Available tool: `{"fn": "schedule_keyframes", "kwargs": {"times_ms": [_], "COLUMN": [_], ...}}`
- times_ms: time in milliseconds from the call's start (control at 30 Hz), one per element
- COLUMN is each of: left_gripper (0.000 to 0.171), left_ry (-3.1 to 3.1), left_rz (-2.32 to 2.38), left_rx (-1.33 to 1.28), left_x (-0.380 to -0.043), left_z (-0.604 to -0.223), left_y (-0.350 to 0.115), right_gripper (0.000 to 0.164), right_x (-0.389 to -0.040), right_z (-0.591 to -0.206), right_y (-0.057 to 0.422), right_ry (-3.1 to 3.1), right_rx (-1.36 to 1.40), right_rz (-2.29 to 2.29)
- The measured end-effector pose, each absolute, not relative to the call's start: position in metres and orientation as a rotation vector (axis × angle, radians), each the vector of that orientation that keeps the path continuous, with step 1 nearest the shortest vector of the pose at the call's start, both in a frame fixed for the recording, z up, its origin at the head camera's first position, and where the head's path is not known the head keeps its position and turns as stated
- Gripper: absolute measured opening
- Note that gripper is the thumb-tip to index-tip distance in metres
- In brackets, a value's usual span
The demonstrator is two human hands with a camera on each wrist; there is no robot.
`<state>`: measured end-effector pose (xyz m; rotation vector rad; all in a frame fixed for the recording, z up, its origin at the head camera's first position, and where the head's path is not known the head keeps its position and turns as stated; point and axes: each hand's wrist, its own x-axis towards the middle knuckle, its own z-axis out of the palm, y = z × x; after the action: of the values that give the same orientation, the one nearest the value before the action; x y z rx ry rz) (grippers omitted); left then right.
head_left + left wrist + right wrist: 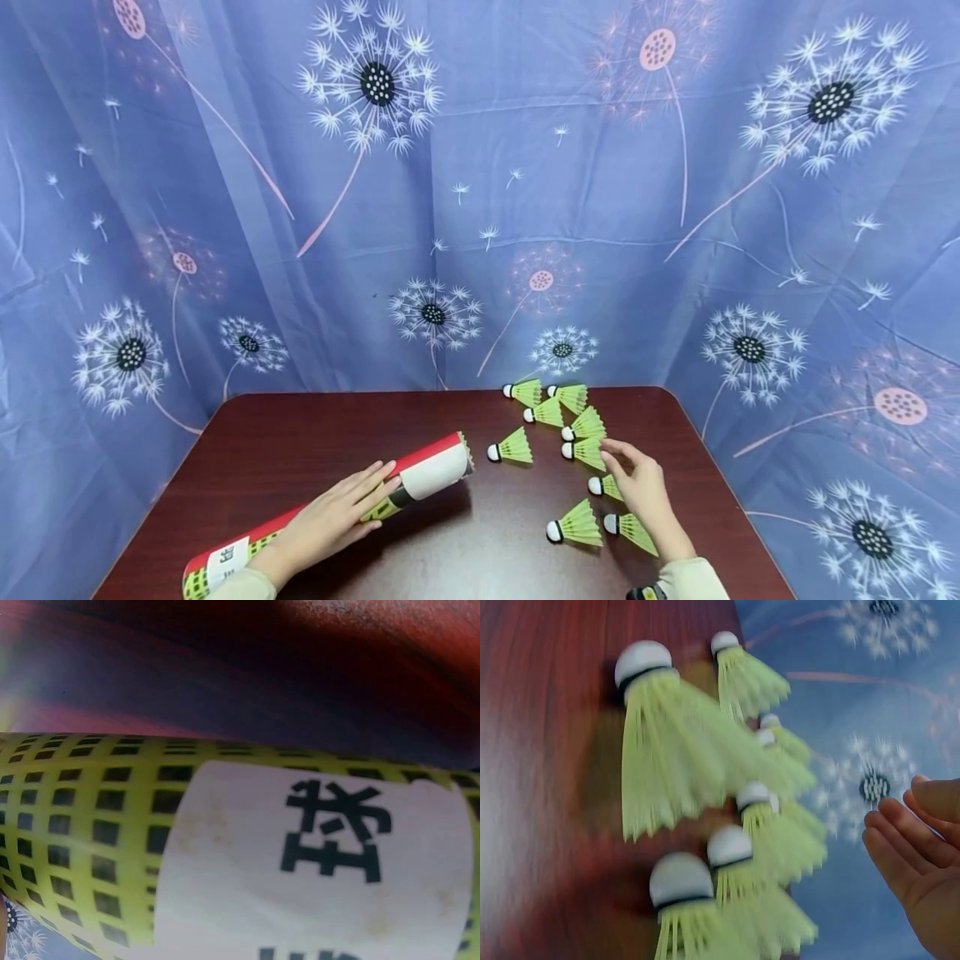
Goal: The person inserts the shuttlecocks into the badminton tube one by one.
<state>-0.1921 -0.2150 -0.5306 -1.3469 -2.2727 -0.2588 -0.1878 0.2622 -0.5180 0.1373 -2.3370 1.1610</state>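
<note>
Closest to us, the yellow-green tube (90, 832) fills the left wrist view, its white label (225, 885) printed with black characters; in the head view we see it slanting across the left part of the dark red-brown table (300, 442), with a red stripe along it and a jagged green edge at its right end. The left hand (330, 517) lies over its middle, hiding that stretch from us, the fingers straight on its surface. To the right we count nine yellow-green shuttlecocks (579, 525), their white corks turned leftward. One lies apart, nearest the tube's right end; two lie toward the front, and the rest run up toward the back edge, some so close that they overlap from where we look. The right hand (641, 483) is at the right side of this group, blocking part of one skirt. We see its fingers close together, the thumb near them and nothing pinched, with a gap to the shuttlecocks in the right wrist view. Behind the table we see a blue curtain (480, 208) with dandelion prints.
</note>
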Motion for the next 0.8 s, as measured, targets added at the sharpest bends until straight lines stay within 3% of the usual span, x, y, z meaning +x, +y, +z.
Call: {"fn": "schedule_keyframes", "kwargs": {"times_ms": [167,300,500,800], "left_gripper": [0.055,0.056,0.071,0.069], "left_ry": [-2.267,-2.267,-2.262,-2.260], "left_rz": [-0.269,-0.271,-0.261,-0.259], "left_rx": [-1.342,-1.342,-1.348,-1.346], "left_x": [-0.192,-0.191,-0.192,-0.195], "left_z": [-0.531,-0.531,-0.531,-0.531], "left_y": [-0.216,-0.216,-0.216,-0.218], "right_gripper": [0.019,0.019,0.019,0.021], "right_x": [-0.181,-0.178,-0.174,-0.171], "right_z": [-0.525,-0.531,-0.535,-0.540], "right_y": [0.283,0.292,0.299,0.307], "right_ry": [-2.336,-2.365,-2.460,-2.648], "right_rx": [0.069,-0.012,-0.174,-0.245], "right_rz": [1.068,1.020,0.949,0.925]}}
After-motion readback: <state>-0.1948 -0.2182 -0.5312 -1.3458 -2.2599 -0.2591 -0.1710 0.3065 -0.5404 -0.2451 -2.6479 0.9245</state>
